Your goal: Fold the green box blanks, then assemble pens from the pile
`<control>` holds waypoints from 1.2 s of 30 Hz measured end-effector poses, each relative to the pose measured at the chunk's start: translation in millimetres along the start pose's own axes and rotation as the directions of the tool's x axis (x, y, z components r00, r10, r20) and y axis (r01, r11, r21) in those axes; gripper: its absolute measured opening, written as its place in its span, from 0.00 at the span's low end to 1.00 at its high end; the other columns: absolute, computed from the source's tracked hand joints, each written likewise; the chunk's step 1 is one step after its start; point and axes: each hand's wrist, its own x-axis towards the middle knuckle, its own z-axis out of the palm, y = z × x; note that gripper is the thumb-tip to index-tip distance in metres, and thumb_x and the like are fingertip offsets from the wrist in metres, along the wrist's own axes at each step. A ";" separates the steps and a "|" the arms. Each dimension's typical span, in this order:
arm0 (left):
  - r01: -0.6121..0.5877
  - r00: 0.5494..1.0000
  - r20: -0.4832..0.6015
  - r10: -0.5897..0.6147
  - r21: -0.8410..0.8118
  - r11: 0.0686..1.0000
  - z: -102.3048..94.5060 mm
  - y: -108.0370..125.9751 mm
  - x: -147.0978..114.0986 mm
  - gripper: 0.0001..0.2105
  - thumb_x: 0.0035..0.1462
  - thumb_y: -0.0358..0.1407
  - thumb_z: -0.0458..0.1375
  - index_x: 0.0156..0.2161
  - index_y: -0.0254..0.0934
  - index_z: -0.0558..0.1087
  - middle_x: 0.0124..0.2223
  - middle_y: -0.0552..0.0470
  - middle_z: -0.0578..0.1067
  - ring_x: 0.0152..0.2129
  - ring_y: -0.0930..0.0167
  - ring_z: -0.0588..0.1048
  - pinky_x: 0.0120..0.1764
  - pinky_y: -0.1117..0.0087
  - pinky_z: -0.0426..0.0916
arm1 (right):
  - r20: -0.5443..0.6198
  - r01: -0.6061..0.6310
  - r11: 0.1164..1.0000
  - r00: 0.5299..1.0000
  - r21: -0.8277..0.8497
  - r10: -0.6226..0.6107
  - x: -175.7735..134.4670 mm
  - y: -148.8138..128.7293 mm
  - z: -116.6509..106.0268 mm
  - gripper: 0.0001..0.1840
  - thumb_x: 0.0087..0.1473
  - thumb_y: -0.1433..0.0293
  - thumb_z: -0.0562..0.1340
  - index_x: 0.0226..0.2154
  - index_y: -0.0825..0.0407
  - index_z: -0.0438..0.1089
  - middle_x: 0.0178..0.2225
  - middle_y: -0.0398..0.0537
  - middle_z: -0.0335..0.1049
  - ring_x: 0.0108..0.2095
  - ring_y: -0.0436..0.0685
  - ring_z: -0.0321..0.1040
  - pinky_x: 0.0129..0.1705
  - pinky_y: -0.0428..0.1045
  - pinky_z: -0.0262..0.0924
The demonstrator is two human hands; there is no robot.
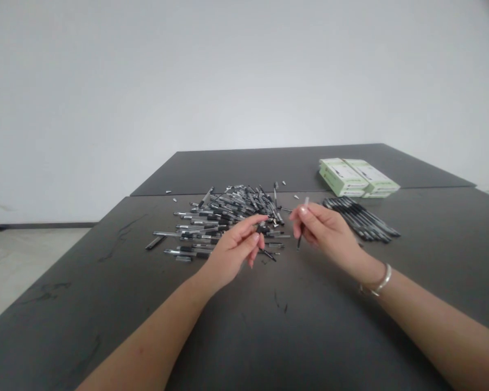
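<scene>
A pen (299,241) with a dark lower part and a clear upper end is pinched upright between the thumb and fingers of my right hand (321,225). My left hand (238,241) is beside it, with thumb and fingers curled together at the near edge of a loose pile of pens (215,217). Something small and dark shows between the left fingertips, but its kind is too hidden to tell. The pile's pens have clear barrels and black grips and lie in many directions.
On the right, a neat row of black pens (361,218) lies side by side. Behind it are stacked green and white boxes (356,176). Small pale pieces (296,196) are scattered around the pile on the dark table (244,336). A white wall stands behind.
</scene>
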 end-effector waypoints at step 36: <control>-0.240 0.959 0.107 0.263 0.802 0.547 0.1 -1.0 -7.0 0.16 0.64 0.32 0.48 0.54 0.43 0.69 0.43 0.51 0.76 0.38 0.70 0.74 0.44 0.68 0.68 | 0.368 0.432 0.191 0.882 -0.881 -0.296 -11.2 -4.2 1.9 0.13 0.61 0.68 0.54 0.45 0.48 0.71 0.31 0.47 0.70 0.33 0.55 0.64 0.28 0.50 0.47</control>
